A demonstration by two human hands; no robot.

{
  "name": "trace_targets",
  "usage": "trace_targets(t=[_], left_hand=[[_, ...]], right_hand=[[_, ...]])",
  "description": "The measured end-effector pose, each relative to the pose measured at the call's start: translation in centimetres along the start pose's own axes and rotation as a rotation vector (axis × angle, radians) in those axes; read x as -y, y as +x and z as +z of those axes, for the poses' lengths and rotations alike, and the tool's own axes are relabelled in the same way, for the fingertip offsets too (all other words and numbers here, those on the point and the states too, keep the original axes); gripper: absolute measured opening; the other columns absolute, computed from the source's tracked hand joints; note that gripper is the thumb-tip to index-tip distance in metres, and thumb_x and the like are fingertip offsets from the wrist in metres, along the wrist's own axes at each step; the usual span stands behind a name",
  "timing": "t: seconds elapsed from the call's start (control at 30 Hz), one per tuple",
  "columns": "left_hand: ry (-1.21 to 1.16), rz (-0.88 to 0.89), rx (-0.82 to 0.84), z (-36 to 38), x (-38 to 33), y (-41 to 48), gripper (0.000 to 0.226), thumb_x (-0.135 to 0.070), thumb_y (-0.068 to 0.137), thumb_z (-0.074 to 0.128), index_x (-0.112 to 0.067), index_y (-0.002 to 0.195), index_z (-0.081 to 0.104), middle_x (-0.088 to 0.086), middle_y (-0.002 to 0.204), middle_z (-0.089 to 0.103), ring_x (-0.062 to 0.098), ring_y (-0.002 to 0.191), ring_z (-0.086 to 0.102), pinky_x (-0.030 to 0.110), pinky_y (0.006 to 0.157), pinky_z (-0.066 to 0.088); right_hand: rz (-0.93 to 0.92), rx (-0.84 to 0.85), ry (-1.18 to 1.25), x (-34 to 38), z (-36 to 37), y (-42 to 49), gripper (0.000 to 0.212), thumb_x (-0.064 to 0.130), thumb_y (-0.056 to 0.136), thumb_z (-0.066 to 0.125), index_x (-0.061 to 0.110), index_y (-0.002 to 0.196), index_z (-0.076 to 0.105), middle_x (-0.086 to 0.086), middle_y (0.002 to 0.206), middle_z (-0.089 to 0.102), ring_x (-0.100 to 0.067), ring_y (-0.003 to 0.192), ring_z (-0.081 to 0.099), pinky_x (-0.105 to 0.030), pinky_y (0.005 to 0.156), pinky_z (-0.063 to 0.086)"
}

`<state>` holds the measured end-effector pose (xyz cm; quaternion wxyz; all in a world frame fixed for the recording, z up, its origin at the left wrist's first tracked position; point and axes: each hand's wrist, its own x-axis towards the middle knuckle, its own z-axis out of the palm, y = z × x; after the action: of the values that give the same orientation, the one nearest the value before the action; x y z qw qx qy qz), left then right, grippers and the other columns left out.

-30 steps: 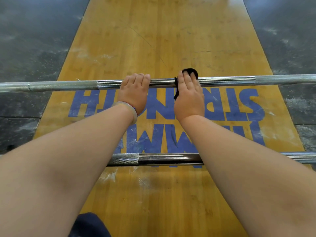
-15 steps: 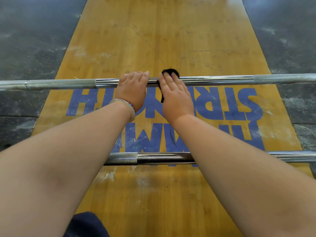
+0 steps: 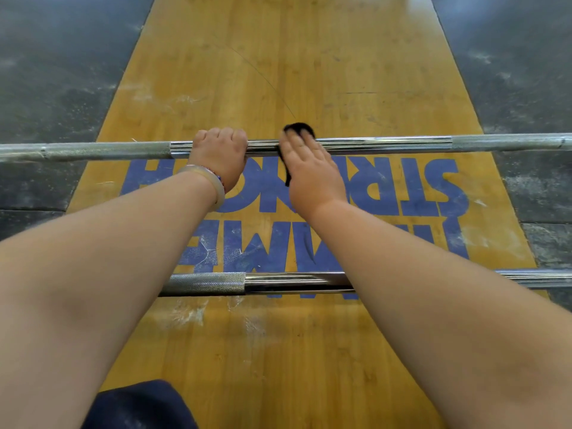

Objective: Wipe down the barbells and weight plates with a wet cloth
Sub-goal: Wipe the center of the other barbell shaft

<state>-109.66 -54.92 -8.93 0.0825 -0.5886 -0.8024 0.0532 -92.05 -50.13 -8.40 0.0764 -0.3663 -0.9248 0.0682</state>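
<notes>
The wooden platform (image 3: 278, 72) runs away from the person, with dark rubber flooring (image 3: 62, 88) along both of its sides and blue lettering (image 3: 402, 187) printed across it beneath the hands. 2 steel bars lie across the platform. The far barbell (image 3: 387, 144) is the one being handled: its smooth chrome middle passes under both hands, and its knurled stretches begin well outside the left hand and well outside the right. The near barbell (image 3: 278, 281) lies parallel, back toward the person, crossing under both forearms and touched by neither hand.

The left hand (image 3: 219, 156) grips the far barbell overhand, fingers curled over its top. The right hand (image 3: 309, 168) sits just beside it on the same bar, fingers laid fairly straight and pressing the black cloth (image 3: 298, 130) down onto the chrome; its thumb is out of sight. The cloth bulges out past the fingertips on the bar's far side, and a strip of it hangs below the bar at the hand's inner edge. A pale bracelet (image 3: 213, 181) circles the left wrist.
</notes>
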Motion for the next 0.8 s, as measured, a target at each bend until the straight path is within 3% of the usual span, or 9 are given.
trace_targets(t=[0.1,0.2,0.27,0.4,0.47,0.53,0.63,0.73,0.8], left_hand=[[-0.011,0.011,0.053,-0.5,0.2,0.6,0.014,-0.016,0.096,0.039,-0.007,0.104,0.046,0.010,0.092,0.053,0.026,0.077,0.042,0.037,0.076,0.031],[-0.058,0.036,0.210,-1.7,0.6,1.2,0.015,-0.026,0.096,0.045,-0.011,0.097,0.042,0.005,0.083,0.050,0.026,0.072,0.047,0.034,0.069,0.033],[-0.085,0.033,0.235,-2.1,0.6,1.4,0.018,-0.030,0.095,0.047,-0.013,0.093,0.041,0.004,0.081,0.052,0.026,0.069,0.048,0.033,0.065,0.034],[-0.122,-0.029,-0.005,-0.3,0.0,0.1,0.021,-0.028,0.091,0.048,-0.011,0.102,0.049,0.009,0.095,0.058,0.028,0.080,0.049,0.037,0.075,0.032],[-0.138,-0.031,-0.184,1.1,-0.4,-0.6,0.030,-0.019,0.088,0.049,-0.007,0.115,0.052,0.013,0.106,0.057,0.032,0.096,0.049,0.039,0.086,0.026],[-0.080,0.002,-0.324,2.0,-0.6,-1.0,0.030,-0.014,0.086,0.050,-0.006,0.115,0.054,0.015,0.107,0.057,0.034,0.096,0.052,0.038,0.087,0.024],[-0.057,-0.002,-0.263,3.2,-0.6,-1.3,0.041,-0.011,0.084,0.056,-0.007,0.122,0.045,0.016,0.113,0.055,0.034,0.100,0.050,0.038,0.092,0.023],[-0.020,-0.004,-0.314,2.9,-1.0,-1.2,0.051,-0.006,0.070,0.064,-0.009,0.116,0.041,0.014,0.106,0.056,0.033,0.092,0.051,0.037,0.089,0.026],[-0.040,-0.011,-0.251,2.6,-1.1,-1.3,0.045,-0.009,0.080,0.053,-0.009,0.124,0.042,0.013,0.116,0.052,0.033,0.103,0.049,0.036,0.092,0.022]], right_hand=[[0.178,-0.003,0.030,-0.5,0.1,-0.7,0.073,0.005,0.095,0.040,0.017,0.152,-0.003,0.003,0.160,-0.002,-0.017,0.147,-0.006,-0.029,0.117,-0.001],[0.184,0.011,0.036,0.1,0.0,-0.5,0.071,0.008,0.097,0.039,0.016,0.152,-0.004,0.003,0.160,-0.004,-0.018,0.147,-0.007,-0.030,0.117,0.000],[0.087,0.008,0.024,0.8,0.1,-0.3,0.072,0.007,0.096,0.039,0.016,0.152,-0.004,0.002,0.160,-0.005,-0.018,0.146,-0.008,-0.030,0.117,-0.002],[-0.173,0.075,-0.076,1.7,0.8,-0.1,0.076,0.005,0.094,0.041,0.019,0.152,-0.007,0.003,0.160,-0.010,-0.016,0.146,-0.012,-0.029,0.116,-0.007],[-0.017,0.018,-0.061,0.9,0.6,-0.1,0.072,0.006,0.095,0.037,0.017,0.152,-0.005,0.002,0.160,-0.008,-0.017,0.146,-0.010,-0.030,0.117,-0.005],[0.258,-0.041,0.008,-0.3,0.2,-0.3,0.069,0.007,0.095,0.036,0.014,0.152,-0.003,0.000,0.160,-0.007,-0.019,0.146,-0.009,-0.032,0.119,-0.002],[0.415,-0.051,0.063,-0.5,0.5,-0.2,0.070,0.007,0.096,0.037,0.013,0.152,-0.004,0.001,0.160,-0.007,-0.019,0.146,-0.009,-0.032,0.119,0.001],[0.100,-0.019,0.015,1.1,1.1,0.4,0.074,0.006,0.093,0.040,0.015,0.152,-0.004,0.001,0.160,-0.006,-0.021,0.146,-0.010,-0.031,0.118,-0.003],[-0.126,0.034,-0.023,2.2,1.6,0.5,0.077,0.005,0.093,0.041,0.017,0.152,-0.007,0.003,0.160,-0.009,-0.019,0.146,-0.012,-0.030,0.117,-0.008]])
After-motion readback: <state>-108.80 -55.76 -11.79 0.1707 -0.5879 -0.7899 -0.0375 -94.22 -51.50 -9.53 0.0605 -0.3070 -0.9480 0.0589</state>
